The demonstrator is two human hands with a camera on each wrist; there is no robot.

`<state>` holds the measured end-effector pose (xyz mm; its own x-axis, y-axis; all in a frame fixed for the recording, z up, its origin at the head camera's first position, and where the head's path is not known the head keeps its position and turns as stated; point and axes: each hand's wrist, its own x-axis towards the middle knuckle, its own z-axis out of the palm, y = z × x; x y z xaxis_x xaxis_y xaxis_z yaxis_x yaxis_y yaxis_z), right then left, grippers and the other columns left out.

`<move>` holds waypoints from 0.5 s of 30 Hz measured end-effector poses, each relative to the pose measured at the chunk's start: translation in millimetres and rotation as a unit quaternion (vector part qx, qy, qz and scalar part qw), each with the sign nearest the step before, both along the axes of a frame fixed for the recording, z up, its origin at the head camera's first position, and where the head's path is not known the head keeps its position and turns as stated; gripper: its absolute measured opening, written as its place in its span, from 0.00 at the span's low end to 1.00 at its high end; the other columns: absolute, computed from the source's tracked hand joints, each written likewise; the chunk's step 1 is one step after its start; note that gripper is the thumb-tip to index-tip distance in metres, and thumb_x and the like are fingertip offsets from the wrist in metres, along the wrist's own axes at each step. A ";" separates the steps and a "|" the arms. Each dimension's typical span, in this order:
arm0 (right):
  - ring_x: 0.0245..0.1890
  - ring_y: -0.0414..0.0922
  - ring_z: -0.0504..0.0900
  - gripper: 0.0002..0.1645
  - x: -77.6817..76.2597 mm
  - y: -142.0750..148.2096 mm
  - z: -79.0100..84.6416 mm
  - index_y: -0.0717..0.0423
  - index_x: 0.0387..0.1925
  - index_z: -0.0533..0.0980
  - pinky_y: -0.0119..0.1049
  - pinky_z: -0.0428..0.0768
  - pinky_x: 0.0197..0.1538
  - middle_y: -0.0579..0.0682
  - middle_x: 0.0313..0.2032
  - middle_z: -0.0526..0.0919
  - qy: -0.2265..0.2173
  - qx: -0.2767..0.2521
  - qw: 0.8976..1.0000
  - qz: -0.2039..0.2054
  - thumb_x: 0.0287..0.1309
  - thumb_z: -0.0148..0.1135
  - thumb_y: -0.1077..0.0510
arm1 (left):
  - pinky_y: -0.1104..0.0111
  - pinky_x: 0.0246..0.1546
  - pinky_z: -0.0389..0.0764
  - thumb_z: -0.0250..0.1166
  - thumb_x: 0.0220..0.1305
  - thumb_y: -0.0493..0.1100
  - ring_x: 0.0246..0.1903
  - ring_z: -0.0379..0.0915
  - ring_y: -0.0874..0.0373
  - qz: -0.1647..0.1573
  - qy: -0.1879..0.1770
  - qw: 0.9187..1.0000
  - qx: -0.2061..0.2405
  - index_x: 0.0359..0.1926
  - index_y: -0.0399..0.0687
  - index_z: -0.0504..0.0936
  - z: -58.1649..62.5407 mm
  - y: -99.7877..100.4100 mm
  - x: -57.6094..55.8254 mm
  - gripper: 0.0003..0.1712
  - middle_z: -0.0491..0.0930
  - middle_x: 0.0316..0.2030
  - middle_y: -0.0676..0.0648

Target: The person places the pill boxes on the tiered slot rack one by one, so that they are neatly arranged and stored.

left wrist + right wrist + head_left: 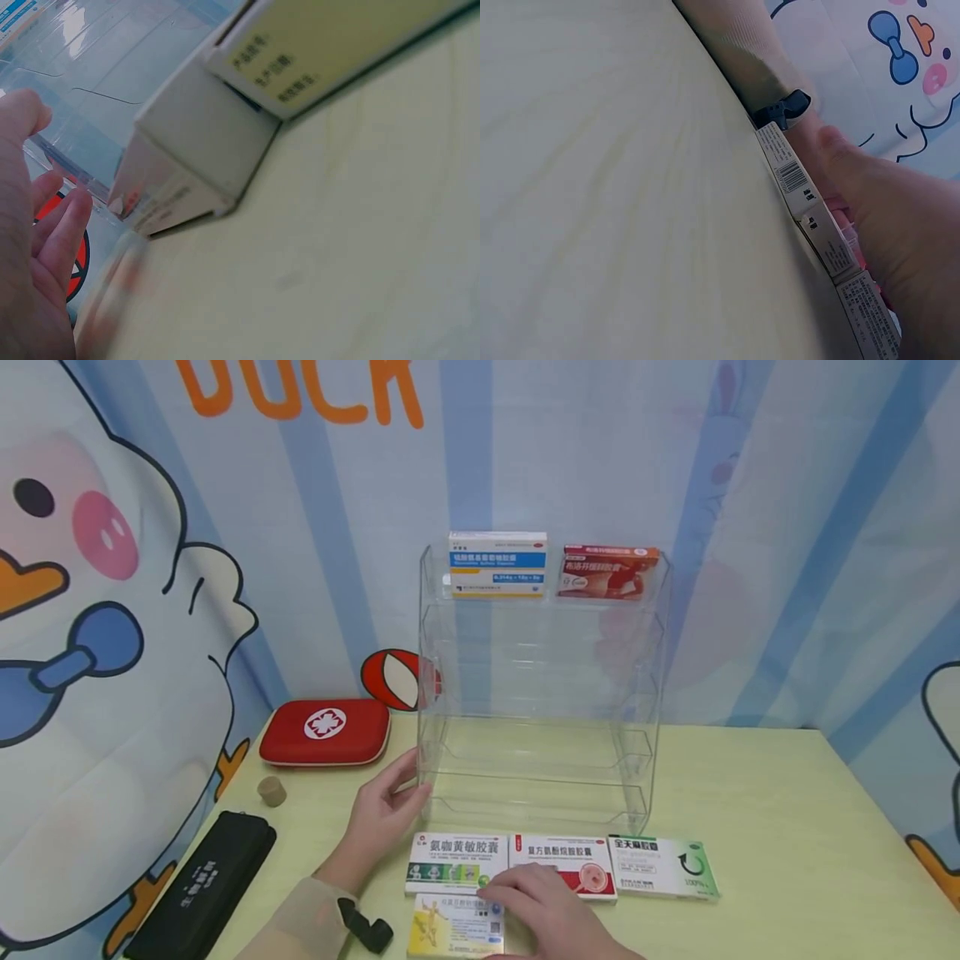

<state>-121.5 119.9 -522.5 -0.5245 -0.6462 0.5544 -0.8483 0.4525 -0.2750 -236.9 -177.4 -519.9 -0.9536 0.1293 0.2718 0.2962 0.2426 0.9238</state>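
My left hand is at the left side wall of a clear acrylic tiered rack, fingertips right at its edge. In the left wrist view its thumb and fingers stand apart. My right hand lies over the medicine boxes, its fingertips at the corner where a yellow-and-white box meets a white-and-green box. It partly hides a white-and-red box. To the right lies another white-and-green box. In the right wrist view the thumb is raised above the box edges.
On the rack's top tier stand a white-and-blue box and a red box. Left on the table are a red first-aid case, a small brown cylinder and a black zip case. A cartoon curtain hangs behind.
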 end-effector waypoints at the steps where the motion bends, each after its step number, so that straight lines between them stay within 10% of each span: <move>1: 0.60 0.36 0.80 0.37 0.3 0.0 -0.6 0.42 0.67 0.81 0.37 0.83 0.66 0.36 0.59 0.84 -0.004 0.004 1.000 -0.001 0.65 0.72 0.27 | 0.70 0.64 0.87 0.73 0.75 0.39 0.73 0.80 0.48 0.001 -0.003 1.000 -0.002 0.80 0.61 0.74 0.1 -0.1 0.4 0.37 0.79 0.76 0.49; 15: 0.57 0.34 0.79 0.26 1.1 -3.5 -6.2 0.38 0.55 0.87 0.35 0.80 0.66 0.32 0.52 0.84 0.013 0.041 0.998 -0.043 0.68 0.69 0.28 | 0.72 0.63 0.87 0.72 0.74 0.36 0.71 0.81 0.45 -0.002 0.023 1.000 0.008 0.80 0.53 0.75 -3.1 0.2 -1.4 0.37 0.79 0.75 0.43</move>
